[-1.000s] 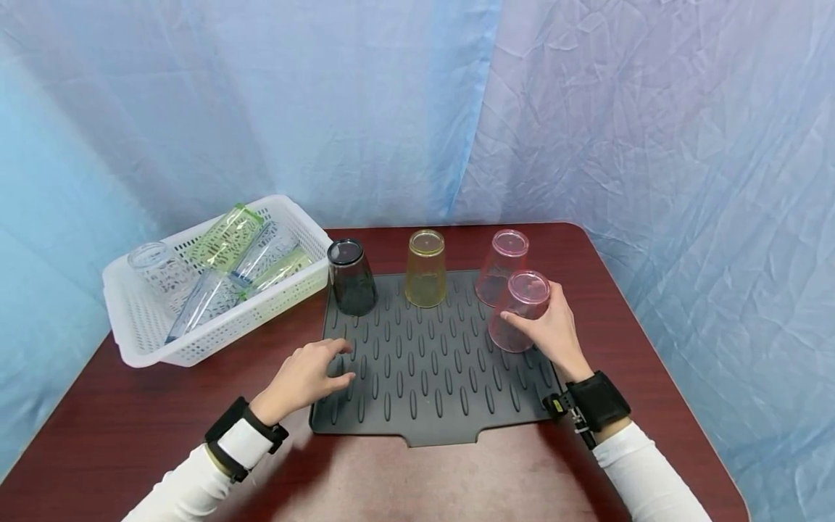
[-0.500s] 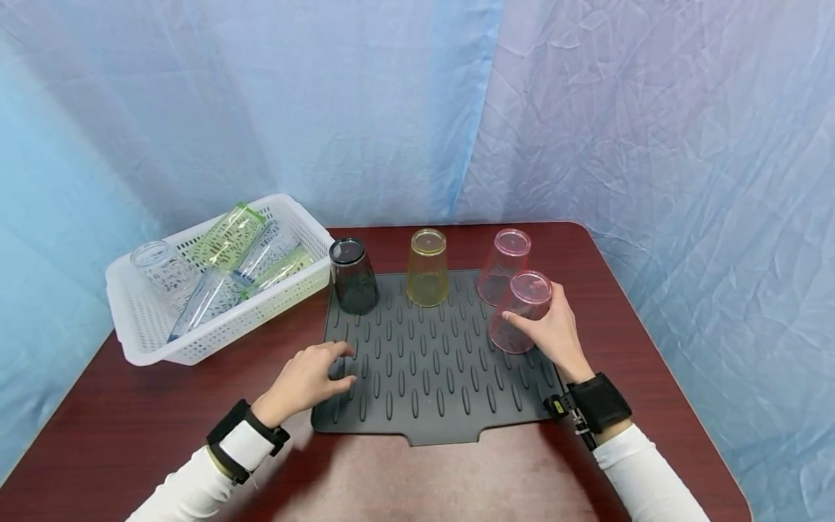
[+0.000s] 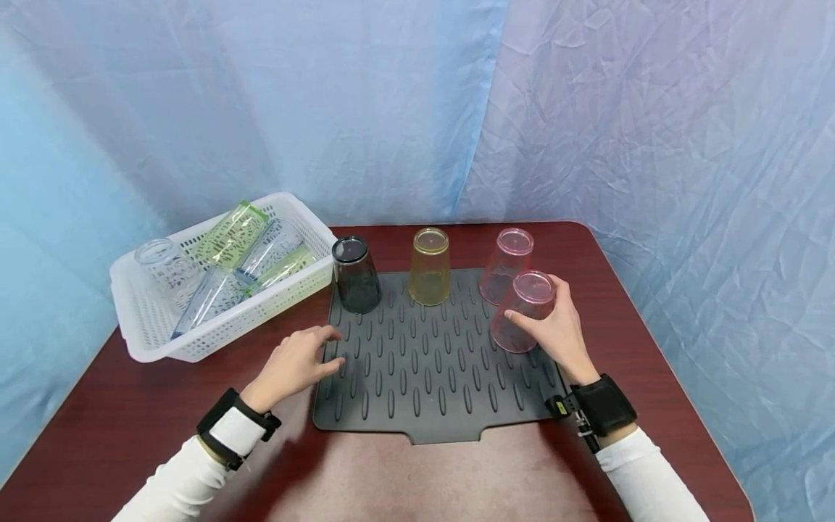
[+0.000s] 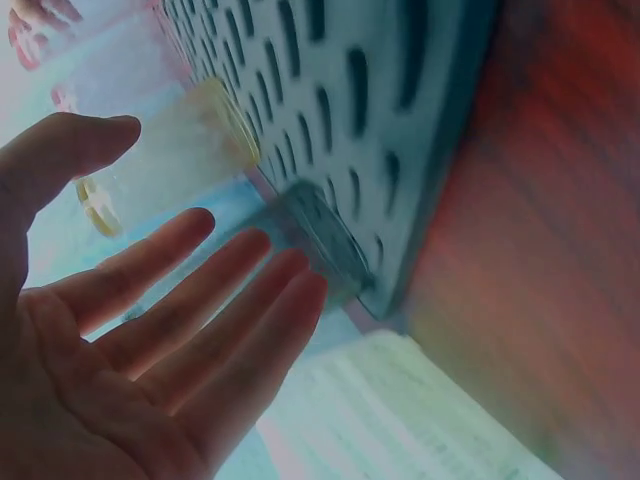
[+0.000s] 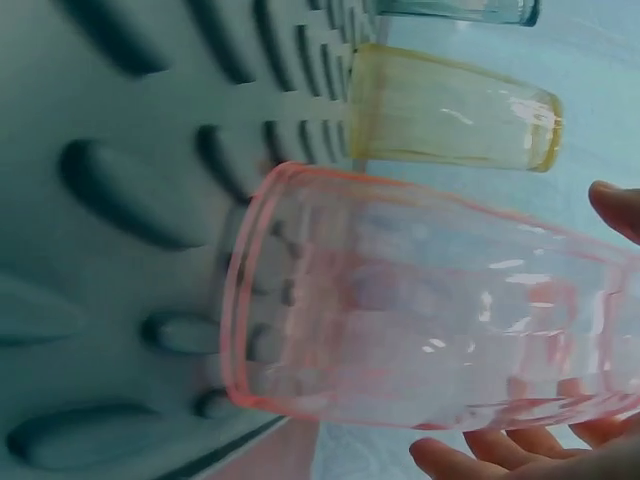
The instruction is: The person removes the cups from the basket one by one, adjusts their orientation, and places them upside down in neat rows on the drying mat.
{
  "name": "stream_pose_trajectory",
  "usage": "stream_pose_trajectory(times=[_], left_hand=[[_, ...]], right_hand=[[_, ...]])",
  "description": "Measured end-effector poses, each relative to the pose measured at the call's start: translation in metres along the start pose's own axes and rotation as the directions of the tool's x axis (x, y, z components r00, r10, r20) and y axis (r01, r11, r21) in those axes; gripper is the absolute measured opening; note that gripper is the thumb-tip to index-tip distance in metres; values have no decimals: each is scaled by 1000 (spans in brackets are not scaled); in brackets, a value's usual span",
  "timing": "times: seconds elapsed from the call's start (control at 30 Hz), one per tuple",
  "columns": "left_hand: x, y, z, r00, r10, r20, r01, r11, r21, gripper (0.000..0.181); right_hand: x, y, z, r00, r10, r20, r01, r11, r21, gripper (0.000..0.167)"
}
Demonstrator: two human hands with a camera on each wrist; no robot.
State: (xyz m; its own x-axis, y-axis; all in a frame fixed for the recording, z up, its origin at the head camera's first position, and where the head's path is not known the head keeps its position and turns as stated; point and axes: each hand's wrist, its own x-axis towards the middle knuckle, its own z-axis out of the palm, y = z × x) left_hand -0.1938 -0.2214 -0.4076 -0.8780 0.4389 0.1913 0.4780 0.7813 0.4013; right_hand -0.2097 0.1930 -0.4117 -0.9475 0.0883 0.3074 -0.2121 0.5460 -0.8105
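Five cups, by my count (overlap makes it hard to be sure), lie tilted in the white basket. Next comes the left hand, relaxed and grasping nothing, its fingers apart by the left edge of the mat. It would do best to hang back there, clear of the cups.

Along the far edge, the black cup and the yellow cup stand upside down on the mat, well apart. Farther right is the rear pink cup, also upside down. Just nearer is the front pink cup, grasped by the right hand with thumb and fingers on opposite sides, rim down at the mat; I cannot tell whether the whole rim bears on the ridges, or whether the two pinks touch.

Good handling here, I'd judge, means keeping that cup level so its rim seats evenly, squeezing lightly, and loosening thumb and fingers together. A lopsided release could nudge it into its neighbour.
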Motion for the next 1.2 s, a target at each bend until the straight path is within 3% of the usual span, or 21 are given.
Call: stream_pose_trajectory(times=[0.23,0.33,0.47,0.57,0.77,1.0,1.2], left_hand=[[9,-23,-17,998,-38,-43,38,999,3,30],[15,-30,-25,999,-12,-52,11,1000,-15,31],[23,-39,-38,997,62,-48,-64,996,-54,31],[26,-44,-49,994,102,-43,-104,993,-62,30],[31,-56,-78,993,108,-57,-110,993,-45,32],[37,-76,-116,999,30,-31,-31,999,-16,34],[41,-97,-132,996,-60,73,60,998,4,39]], right_hand=[[-1,-17,-10,998,-60,-6,60,997,44,87],[6,5,-12,994,-112,-21,113,991,74,88],[17,37,-15,981,-188,-50,189,982,13,91],[11,21,-19,978,-205,-46,206,979,5,90],[-18,-46,-29,988,-156,-1,156,986,66,82],[-32,-54,-29,988,-152,-10,152,988,9,77],[-38,-55,-30,987,-161,-19,161,987,12,73]])
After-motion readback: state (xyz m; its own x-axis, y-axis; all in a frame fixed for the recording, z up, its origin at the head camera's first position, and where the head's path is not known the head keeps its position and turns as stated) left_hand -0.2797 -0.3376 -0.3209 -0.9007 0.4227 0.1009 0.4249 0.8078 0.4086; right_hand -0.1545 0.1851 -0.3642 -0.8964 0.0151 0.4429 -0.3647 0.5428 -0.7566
